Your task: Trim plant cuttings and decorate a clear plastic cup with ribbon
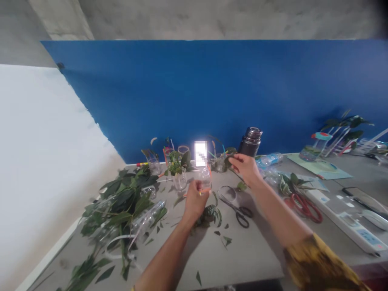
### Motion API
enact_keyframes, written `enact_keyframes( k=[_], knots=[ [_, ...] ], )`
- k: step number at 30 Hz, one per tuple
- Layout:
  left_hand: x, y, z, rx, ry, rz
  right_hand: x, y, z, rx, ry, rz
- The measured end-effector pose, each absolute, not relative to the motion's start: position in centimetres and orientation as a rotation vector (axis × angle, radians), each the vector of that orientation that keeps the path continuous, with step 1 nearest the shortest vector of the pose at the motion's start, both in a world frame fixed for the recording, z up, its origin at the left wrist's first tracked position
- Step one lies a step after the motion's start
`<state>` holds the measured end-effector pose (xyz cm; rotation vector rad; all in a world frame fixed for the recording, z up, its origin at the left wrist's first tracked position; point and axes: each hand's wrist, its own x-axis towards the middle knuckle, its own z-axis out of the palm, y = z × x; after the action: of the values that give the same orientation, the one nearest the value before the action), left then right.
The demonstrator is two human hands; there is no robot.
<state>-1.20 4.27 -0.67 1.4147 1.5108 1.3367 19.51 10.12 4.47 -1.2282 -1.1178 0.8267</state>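
Note:
My left hand point(195, 200) is closed at the lower part of a small clear bottle point(205, 176), with an orange strip close to its fingers. Higher and to the right, my right hand point(246, 166) pinches a dark green leaf point(228, 162). A clear container with leaves and straws point(220, 162) stands just behind that leaf. Left of the bottle, a clear jar point(180, 182) holds a bunch of green sprigs point(176, 162). Black-handled scissors point(238, 211) lie between my forearms, and a striped leafy sprig point(212, 213) lies beside my left wrist.
A heap of leafy branches point(121, 198) and plastic bottles covers the left side. At the back stand a bright screen point(200, 153) and a dark thermos point(251, 142). On the right are red-handled scissors point(304, 208), a power strip point(348, 222), a phone point(365, 201) and a lidded jar point(317, 147).

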Motion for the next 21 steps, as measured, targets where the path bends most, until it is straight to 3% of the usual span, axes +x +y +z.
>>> enact_keyframes(
  k=[8, 21],
  knots=[
    [-1.3, 9.0, -4.0, 1.360, 1.600, 1.304, 17.9, 18.1, 6.0, -1.319, -1.136, 0.889],
    [-0.8, 10.1, -7.3, 1.724, 1.686, 1.124, 15.8, 20.5, 4.5, -1.404, -1.301, 0.989]
  ],
)
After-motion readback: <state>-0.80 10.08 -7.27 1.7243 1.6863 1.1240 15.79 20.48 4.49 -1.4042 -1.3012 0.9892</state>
